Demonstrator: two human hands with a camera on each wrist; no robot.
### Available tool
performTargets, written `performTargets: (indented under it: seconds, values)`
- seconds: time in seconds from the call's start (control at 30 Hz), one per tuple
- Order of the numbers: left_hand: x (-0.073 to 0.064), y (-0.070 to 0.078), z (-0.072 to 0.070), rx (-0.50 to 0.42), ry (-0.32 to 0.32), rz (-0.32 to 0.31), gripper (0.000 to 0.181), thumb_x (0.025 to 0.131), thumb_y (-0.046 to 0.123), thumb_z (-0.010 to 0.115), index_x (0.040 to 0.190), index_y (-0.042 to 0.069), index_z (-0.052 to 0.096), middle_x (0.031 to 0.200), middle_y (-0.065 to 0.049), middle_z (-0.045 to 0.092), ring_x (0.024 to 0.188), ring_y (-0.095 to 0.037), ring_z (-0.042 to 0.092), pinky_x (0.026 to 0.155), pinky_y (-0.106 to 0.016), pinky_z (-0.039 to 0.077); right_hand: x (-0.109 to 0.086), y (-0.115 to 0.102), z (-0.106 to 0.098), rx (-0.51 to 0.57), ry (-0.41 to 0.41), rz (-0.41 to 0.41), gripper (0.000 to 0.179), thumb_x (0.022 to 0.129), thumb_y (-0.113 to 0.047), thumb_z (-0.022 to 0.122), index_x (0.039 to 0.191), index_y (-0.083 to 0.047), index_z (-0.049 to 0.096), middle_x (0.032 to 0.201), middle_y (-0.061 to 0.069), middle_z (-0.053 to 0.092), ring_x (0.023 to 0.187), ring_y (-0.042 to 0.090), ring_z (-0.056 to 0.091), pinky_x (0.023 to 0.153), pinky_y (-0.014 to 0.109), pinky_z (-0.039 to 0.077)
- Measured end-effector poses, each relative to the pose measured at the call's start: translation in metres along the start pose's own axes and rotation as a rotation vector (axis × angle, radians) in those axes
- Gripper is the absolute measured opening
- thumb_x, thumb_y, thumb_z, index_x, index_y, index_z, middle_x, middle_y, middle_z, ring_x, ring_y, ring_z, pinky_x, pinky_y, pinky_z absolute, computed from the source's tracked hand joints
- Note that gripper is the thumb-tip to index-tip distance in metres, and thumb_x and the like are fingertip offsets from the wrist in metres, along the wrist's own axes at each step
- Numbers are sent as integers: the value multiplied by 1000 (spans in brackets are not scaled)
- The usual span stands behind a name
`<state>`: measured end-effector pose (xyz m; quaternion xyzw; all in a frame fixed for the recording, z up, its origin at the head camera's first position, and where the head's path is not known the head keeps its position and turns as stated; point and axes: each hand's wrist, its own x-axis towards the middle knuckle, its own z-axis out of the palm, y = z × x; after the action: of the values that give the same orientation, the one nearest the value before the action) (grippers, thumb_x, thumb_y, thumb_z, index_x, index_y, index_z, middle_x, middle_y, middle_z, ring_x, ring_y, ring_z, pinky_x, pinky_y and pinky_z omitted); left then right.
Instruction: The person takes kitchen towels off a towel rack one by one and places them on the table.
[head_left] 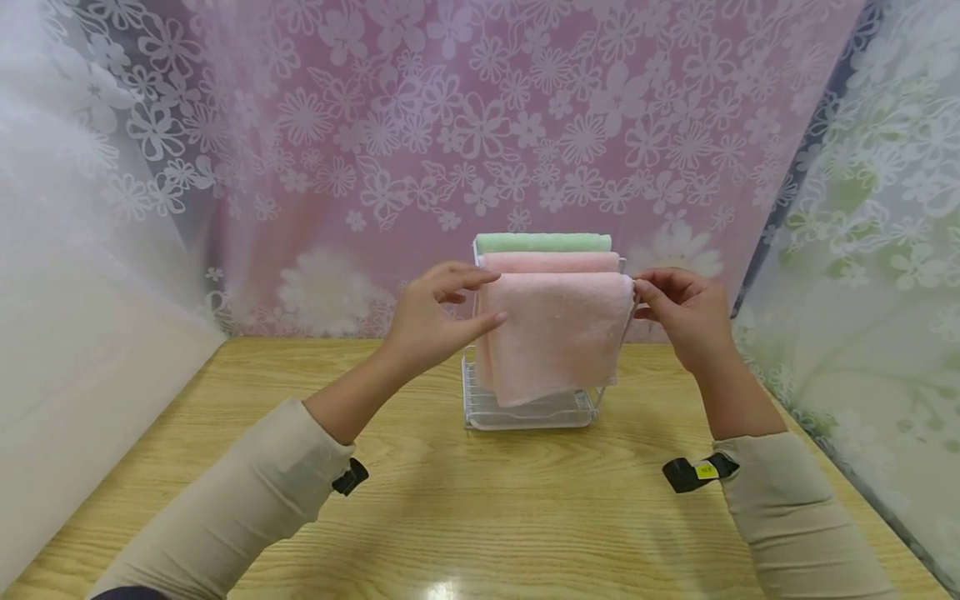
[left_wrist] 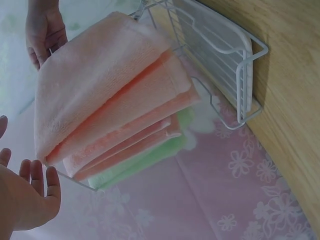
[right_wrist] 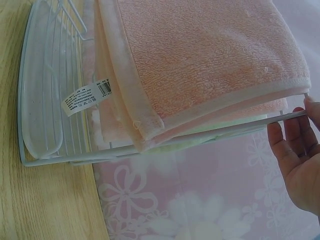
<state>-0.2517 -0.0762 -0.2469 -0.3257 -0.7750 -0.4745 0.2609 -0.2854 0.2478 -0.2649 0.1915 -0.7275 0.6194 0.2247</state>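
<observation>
A pale pink towel (head_left: 558, 333) hangs folded over the front bar of a white wire towel rack (right_wrist: 220, 131). Behind it, on the same rack, hang another pink towel (head_left: 551, 262) and a light green towel (head_left: 543, 242). My left hand (head_left: 442, 308) is at the front towel's upper left edge, thumb and fingers spread apart. In the left wrist view, its fingers lie close to the towel's corner; contact is unclear. At the upper right, my right hand (right_wrist: 300, 150) pinches the rack's side wire between thumb and fingers, beside the front towel.
The rack's base holds a translucent tray (head_left: 525, 417) and stands on a wood-grain table (head_left: 450, 500). A printed label (right_wrist: 86, 98) with a barcode shows beside the front towel. Behind is a pink flowered curtain (head_left: 420, 142), with pale sheets on both sides.
</observation>
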Motion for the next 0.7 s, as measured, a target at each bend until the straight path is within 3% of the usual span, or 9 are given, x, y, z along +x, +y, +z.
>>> performTargets:
  seconds: [0.2,0.47,0.7]
  values:
    - [7,6,3,66,-34,25,39,79,20,83,114,7,73,115,-4,66,104,-15,58,81,-28,52,1,1,-1,51,-14,-3,18,92,-8,67,103,6,69,89,2,68,76,14,66,68,24,57]
    - [17,12,9,192,-67,80,42,77,23,85,116,12,73,115,-3,66,110,-16,58,92,-30,47,0,1,-1,26,-15,-8,18,93,-8,66,103,7,69,89,2,68,76,14,65,68,24,57]
    - [23,14,12,210,-109,90,40,78,20,84,115,10,73,117,-4,65,112,-17,57,95,-28,45,-2,-1,0,42,-17,-1,18,92,-8,67,103,6,69,89,2,68,75,15,65,67,24,57]
